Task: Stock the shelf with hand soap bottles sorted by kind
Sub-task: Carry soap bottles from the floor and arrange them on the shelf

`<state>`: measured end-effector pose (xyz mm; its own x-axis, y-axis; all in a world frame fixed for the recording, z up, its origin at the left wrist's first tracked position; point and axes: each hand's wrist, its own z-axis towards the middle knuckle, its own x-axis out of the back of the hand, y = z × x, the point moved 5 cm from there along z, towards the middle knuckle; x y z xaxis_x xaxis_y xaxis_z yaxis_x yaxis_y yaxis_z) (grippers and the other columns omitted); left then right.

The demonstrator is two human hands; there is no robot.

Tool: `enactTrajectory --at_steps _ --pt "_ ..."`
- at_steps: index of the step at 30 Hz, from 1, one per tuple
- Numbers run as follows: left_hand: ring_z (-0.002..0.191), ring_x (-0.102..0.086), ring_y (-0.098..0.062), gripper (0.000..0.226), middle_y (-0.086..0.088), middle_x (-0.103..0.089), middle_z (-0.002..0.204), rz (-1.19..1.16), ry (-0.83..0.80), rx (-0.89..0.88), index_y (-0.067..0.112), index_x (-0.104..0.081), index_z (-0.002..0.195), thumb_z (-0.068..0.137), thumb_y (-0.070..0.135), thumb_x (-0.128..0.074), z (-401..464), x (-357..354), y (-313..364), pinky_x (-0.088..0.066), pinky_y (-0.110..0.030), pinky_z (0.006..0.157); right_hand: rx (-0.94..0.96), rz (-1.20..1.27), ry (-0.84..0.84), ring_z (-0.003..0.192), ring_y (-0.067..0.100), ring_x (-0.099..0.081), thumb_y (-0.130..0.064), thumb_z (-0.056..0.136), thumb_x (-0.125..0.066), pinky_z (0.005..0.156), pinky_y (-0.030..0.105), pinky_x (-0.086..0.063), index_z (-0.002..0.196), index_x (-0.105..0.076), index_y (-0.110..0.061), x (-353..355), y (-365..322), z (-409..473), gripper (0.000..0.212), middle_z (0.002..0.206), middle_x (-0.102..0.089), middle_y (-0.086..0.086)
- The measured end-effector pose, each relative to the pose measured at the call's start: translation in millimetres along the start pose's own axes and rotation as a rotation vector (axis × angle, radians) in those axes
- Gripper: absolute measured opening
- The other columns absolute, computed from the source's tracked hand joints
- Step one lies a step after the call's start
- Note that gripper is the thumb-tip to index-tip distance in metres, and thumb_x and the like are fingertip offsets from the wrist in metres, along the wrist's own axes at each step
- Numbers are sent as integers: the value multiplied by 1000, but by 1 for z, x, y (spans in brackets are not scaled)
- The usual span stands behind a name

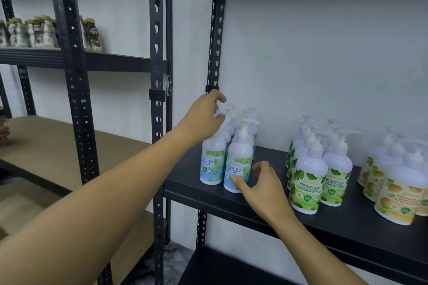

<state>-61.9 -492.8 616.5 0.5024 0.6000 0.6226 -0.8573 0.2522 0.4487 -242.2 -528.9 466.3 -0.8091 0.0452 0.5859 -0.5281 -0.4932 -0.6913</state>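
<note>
Right hand (266, 188) nearest, open, thumb against front cool mint bottle (237, 165) at shelf (266, 220) edge. Left hand (203, 118) pinching pump of bottle behind-left (212, 162). Best nudged gently, labels forward, clear of green-label group (310, 173).

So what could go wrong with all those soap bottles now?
1. The blue-label bottles stand packed together near the front edge of the black shelf. A nudge from the right hand, whose thumb touches the front bottle, might tip one off.
2. The left hand grips a bottle by its pump; pulling there could tilt it into its neighbours.
</note>
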Motion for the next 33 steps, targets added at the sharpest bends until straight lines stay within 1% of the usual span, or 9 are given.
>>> enactTrajectory --at_steps 3,5,9,11,14,18,22,27,33 --pt "84 -52 -7 27 -3 -54 112 -131 173 29 19 -53 121 94 20 -57 -23 7 -11 -38 -10 71 19 53 18 104 5 -54 -59 78 -71 82 26 -48 109 -47 -29 1 -1 -1 49 111 -54 -11" --pt "90 -54 -8 27 0 -53 114 -232 213 111 23 -51 121 95 26 -57 -44 2 -25 -41 -15 74 28 94 23 100 0 -56 -56 78 -72 78 23 -48 109 -47 -31 1 -4 -1 47 110 -57 -12" --pt "96 -56 0 46 5 -52 117 -376 106 291 25 -44 129 90 30 -67 -79 -26 -51 -45 -18 76 13 152 21 91 -4 -61 -52 78 -75 75 24 -52 114 -46 -32 1 -8 -1 50 104 -63 -16" --pt "98 -57 2 57 11 -54 114 -418 25 321 26 -40 131 85 27 -74 -90 -39 -58 -46 -17 79 13 165 26 89 -5 -61 -49 77 -77 73 20 -50 118 -45 -32 2 -9 -1 54 102 -64 -17" --pt "101 -60 5 63 16 -59 111 -429 -42 330 27 -41 128 79 21 -79 -101 -55 -67 -48 -11 78 19 196 36 85 -8 -61 -41 76 -82 66 11 -46 118 -45 -32 3 -11 1 57 99 -64 -18" --pt "98 -64 1 69 13 -64 109 -434 -32 360 26 -41 132 76 20 -81 -106 -63 -74 -52 -18 86 33 213 45 85 -11 -61 -35 75 -84 63 7 -47 120 -46 -30 1 -14 2 59 101 -64 -18" --pt "89 -64 8 67 20 -63 100 -444 17 352 27 -43 130 76 19 -82 -110 -64 -75 -51 -12 77 48 205 58 89 -8 -63 -34 73 -85 66 8 -48 123 -47 -28 0 -11 -1 63 104 -65 -16" --pt "91 -66 2 70 13 -66 103 -448 51 352 26 -44 131 74 21 -83 -112 -66 -75 -56 -23 85 70 202 57 88 -14 -61 -30 74 -86 67 3 -47 121 -46 -29 0 -11 0 61 105 -64 -17" --pt "89 -67 0 70 10 -68 103 -432 45 346 26 -44 130 73 25 -85 -111 -67 -78 -57 -24 84 85 192 52 87 -17 -60 -28 75 -86 66 4 -48 122 -47 -27 0 -10 1 61 99 -61 -23"
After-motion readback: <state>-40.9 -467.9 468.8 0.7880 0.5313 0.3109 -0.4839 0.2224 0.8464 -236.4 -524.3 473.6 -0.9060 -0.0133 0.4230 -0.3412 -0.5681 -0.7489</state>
